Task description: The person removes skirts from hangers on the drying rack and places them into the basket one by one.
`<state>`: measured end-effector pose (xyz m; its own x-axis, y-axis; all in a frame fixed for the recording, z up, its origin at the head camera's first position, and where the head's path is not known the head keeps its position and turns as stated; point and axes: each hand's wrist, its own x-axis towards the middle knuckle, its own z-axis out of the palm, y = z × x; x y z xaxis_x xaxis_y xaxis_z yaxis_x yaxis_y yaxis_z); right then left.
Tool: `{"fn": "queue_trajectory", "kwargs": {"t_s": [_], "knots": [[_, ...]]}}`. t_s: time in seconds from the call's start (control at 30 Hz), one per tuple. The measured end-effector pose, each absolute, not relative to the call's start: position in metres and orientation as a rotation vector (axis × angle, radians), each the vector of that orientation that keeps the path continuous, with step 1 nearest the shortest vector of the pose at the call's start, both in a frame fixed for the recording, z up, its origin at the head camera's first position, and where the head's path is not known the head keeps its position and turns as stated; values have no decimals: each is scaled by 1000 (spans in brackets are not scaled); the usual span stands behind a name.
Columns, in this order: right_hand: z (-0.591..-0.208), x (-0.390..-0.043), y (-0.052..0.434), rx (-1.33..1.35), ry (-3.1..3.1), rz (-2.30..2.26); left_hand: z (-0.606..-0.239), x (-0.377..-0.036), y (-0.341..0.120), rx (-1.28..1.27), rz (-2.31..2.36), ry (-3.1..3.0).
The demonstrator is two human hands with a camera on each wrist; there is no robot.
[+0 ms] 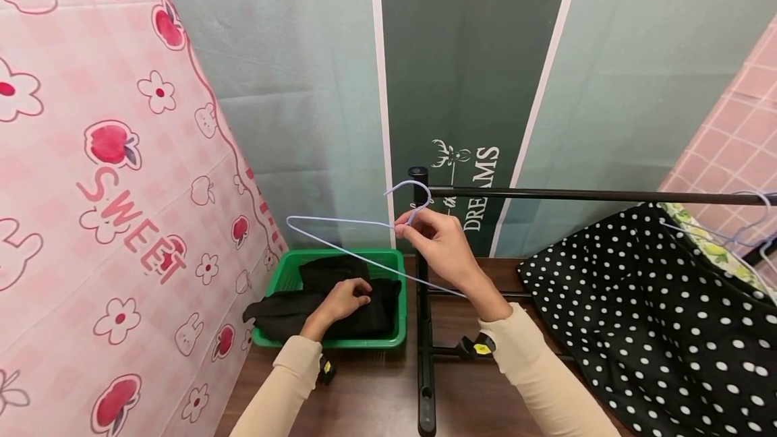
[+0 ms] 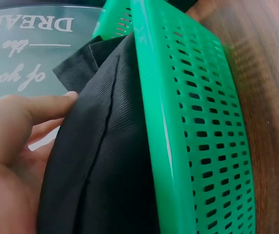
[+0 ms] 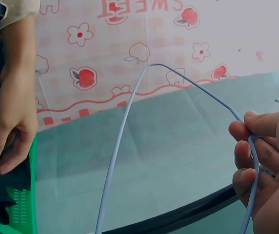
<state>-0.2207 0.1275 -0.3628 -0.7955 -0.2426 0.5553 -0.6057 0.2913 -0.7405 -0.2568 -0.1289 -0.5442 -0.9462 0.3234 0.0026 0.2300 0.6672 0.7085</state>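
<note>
My right hand pinches the neck of a pale blue wire hanger just below its hook. The hook is up beside the left end of a black clothes rail; I cannot tell if they touch. The hanger's body points left, with nothing on it. My left hand rests on a folded black garment that lies in a green plastic basket. Its fingers are loosely bent, and nothing shows between them in the right wrist view.
A black dress with white dots hangs on the rail at the right, with more wire hangers beside it. The rack's black upright stands between my arms on a dark wooden surface. A pink printed curtain closes the left side.
</note>
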Motion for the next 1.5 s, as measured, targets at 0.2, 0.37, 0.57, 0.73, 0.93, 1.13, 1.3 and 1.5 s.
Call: {"fn": "queue_trajectory", "kwargs": {"t_s": [0.2, 0.37, 0.57, 0.73, 0.93, 1.13, 1.3, 1.5], "knots": [[-365, -222, 135, 753, -2244, 1488, -541, -256, -129, 501, 1096, 2758], [-366, -221, 140, 741, -2251, 1489, -538, -252, -126, 516, 1097, 2769], [-367, -222, 146, 732, -2241, 1496, -532, -250, -121, 564, 1138, 2753], [-367, -221, 151, 717, -2230, 1468, -529, -251, -115, 655, 1164, 2765], [-366, -223, 157, 716, -2223, 1428, -522, -254, -109, 720, 1247, 2758], [-365, -224, 163, 716, -2225, 1431, -514, -252, -102, 748, 1286, 2766], [-366, -224, 169, 709, -2235, 1442, -509, -248, -94, 762, 1365, 2757], [-367, -224, 180, 713, -2237, 1409, -503, -247, -80, 760, 1531, 2664]]}}
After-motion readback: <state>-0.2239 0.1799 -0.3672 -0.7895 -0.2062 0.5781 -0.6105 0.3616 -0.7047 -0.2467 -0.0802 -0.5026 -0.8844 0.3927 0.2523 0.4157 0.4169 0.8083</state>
